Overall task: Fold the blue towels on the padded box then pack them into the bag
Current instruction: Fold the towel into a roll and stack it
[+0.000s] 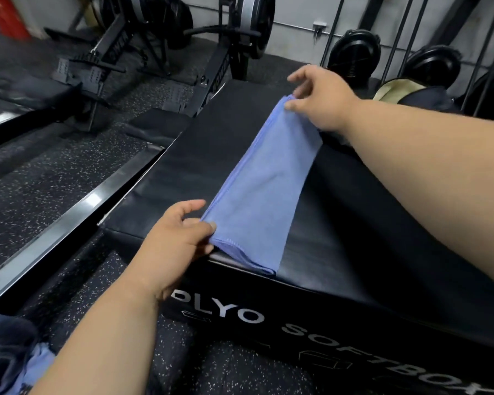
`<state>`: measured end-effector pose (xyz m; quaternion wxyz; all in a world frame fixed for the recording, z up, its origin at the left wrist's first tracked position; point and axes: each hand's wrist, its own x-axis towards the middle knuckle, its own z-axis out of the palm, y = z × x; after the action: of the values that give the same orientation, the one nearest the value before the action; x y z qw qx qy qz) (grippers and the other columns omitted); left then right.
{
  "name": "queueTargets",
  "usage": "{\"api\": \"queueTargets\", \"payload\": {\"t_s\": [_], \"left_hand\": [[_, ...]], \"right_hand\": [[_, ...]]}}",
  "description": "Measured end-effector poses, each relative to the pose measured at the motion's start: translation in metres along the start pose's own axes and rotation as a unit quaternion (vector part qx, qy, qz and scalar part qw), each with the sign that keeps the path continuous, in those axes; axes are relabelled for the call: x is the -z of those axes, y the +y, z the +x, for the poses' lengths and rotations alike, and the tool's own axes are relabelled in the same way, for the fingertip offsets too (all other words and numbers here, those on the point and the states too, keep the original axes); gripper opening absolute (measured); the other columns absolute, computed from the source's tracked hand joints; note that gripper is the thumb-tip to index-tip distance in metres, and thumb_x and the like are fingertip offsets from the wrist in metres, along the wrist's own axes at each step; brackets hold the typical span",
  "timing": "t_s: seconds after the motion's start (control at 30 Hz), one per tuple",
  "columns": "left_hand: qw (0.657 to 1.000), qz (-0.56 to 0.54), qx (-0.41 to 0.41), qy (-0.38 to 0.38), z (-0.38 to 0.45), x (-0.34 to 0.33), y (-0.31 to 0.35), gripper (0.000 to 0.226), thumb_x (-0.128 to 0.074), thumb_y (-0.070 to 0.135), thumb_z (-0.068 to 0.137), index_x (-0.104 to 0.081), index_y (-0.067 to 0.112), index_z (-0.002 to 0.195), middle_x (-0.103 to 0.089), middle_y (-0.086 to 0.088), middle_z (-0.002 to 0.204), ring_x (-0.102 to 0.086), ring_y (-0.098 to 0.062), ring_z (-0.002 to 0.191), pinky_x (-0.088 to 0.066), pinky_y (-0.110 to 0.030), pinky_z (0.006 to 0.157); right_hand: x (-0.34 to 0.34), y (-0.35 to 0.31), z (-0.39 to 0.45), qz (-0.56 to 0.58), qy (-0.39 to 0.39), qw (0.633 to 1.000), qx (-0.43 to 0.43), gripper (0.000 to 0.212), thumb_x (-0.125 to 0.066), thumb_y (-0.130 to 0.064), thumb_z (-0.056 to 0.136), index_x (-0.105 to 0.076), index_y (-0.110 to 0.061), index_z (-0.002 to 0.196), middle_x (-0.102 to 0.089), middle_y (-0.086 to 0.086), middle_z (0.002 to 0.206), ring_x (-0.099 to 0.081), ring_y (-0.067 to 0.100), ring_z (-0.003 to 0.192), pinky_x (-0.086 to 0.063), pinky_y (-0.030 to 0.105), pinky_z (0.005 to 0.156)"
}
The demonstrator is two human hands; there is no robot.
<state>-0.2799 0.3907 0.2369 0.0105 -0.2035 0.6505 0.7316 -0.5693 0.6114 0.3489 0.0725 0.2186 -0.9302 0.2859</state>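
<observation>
On the padded box (340, 223), one blue towel (257, 189) stretches between two hands: left hand (177, 240) pinches its near corner, right hand (322, 98) its far corner.

Between your grips the blue towel (264, 178) is soft matt cloth with stitched hems. Under it the padded box (354, 223) wears smooth, faintly glossy black vinyl. Left of your near grip, speckled rubber floor (40, 178).
</observation>
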Motion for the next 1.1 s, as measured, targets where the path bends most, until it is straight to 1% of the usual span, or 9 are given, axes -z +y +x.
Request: {"api": "queueTargets", "payload": {"t_s": [0.1,0.23,0.4,0.53,0.77,0.87,0.93,1.0,1.1], "left_hand": [[0.995,0.067,-0.001,0.071,0.009,0.004,-0.005,0.049,-0.074,0.011,0.092,-0.054,0.025,0.134,-0.079,-0.001,0.087,-0.077,-0.023,0.078,-0.061,-0.04,0.083],[0.98,0.168,-0.033,0.099,0.009,0.002,-0.001,0.041,-0.077,0.038,0.088,-0.054,0.04,0.122,-0.077,0.005,0.082,-0.074,-0.011,0.074,-0.053,-0.033,0.073],[0.97,0.213,-0.064,0.096,0.004,0.0,-0.003,0.037,-0.072,0.028,0.093,-0.055,0.043,0.122,-0.075,0.009,0.077,-0.071,-0.007,0.073,-0.049,-0.03,0.071],[0.971,0.215,-0.065,0.076,0.003,0.003,-0.005,0.045,-0.073,0.021,0.089,-0.057,0.046,0.123,-0.075,0.011,0.081,-0.073,-0.011,0.074,-0.052,-0.032,0.073],[0.957,0.247,-0.097,0.113,-0.007,0.004,-0.013,0.022,-0.067,0.041,0.096,-0.062,0.048,0.117,-0.07,0.017,0.081,-0.066,-0.007,0.069,-0.056,-0.036,0.073],[0.958,0.242,-0.091,0.125,-0.011,0.005,-0.015,0.027,-0.068,0.032,0.092,-0.063,0.045,0.116,-0.07,0.015,0.082,-0.066,-0.009,0.069,-0.057,-0.035,0.073],[0.954,0.254,-0.09,0.131,-0.014,0.006,-0.014,0.032,-0.068,0.028,0.088,-0.062,0.045,0.115,-0.068,0.018,0.082,-0.066,-0.008,0.069,-0.056,-0.033,0.072],[0.951,0.263,-0.094,0.131,-0.015,0.005,-0.015,0.036,-0.069,0.027,0.087,-0.061,0.046,0.117,-0.068,0.017,0.082,-0.065,-0.006,0.07,-0.055,-0.032,0.073],[0.929,0.319,-0.135,0.128,-0.014,0.005,-0.018,0.035,-0.068,0.029,0.087,-0.063,0.047,0.117,-0.066,0.014,0.096,-0.064,-0.005,0.082,-0.055,-0.034,0.077]], "right_hand": [[-0.029,-0.012,0.003,-0.081,-0.062,0.995,0.018,0.055,-0.079,-0.049,0.088,-0.061,-0.032,0.137,-0.063,-0.002,0.133,-0.059,0.015,0.111,-0.047,0.033,0.103],[-0.074,-0.005,-0.054,-0.074,-0.139,0.986,0.048,0.048,-0.069,-0.054,0.091,-0.062,-0.037,0.135,-0.062,-0.009,0.137,-0.057,0.012,0.126,-0.044,0.038,0.111],[-0.098,0.011,-0.154,-0.071,-0.175,0.981,0.048,0.09,-0.044,-0.085,0.082,-0.031,-0.043,0.161,-0.026,-0.002,0.172,-0.019,0.017,0.159,-0.015,0.04,0.13],[-0.097,0.0,-0.204,-0.118,-0.191,0.969,0.107,0.079,-0.036,-0.079,0.087,-0.026,-0.052,0.16,-0.009,-0.004,0.176,-0.006,0.022,0.162,0.002,0.037,0.129],[-0.083,-0.016,-0.256,-0.16,-0.263,0.936,0.171,0.071,-0.034,-0.076,0.097,0.001,-0.063,0.158,0.012,-0.012,0.175,0.017,0.018,0.161,0.012,0.043,0.129],[-0.076,-0.022,-0.265,-0.127,-0.257,0.942,0.174,0.064,-0.036,-0.072,0.1,-0.016,-0.059,0.16,-0.014,-0.013,0.173,-0.006,0.014,0.161,0.002,0.045,0.13],[-0.073,-0.028,-0.254,-0.077,-0.187,0.964,0.174,0.055,-0.04,-0.064,0.101,-0.044,-0.048,0.153,-0.053,-0.018,0.142,-0.045,0.006,0.133,-0.028,0.043,0.12],[-0.077,-0.034,-0.23,-0.06,-0.131,0.977,0.156,0.05,-0.041,-0.058,0.102,-0.056,-0.04,0.146,-0.061,-0.02,0.119,-0.056,0.007,0.113,-0.041,0.042,0.107],[-0.092,-0.048,-0.186,-0.097,-0.137,0.979,0.119,0.057,-0.033,-0.062,0.101,-0.051,-0.041,0.151,-0.051,-0.004,0.153,-0.045,0.02,0.142,-0.033,0.046,0.119]]}}
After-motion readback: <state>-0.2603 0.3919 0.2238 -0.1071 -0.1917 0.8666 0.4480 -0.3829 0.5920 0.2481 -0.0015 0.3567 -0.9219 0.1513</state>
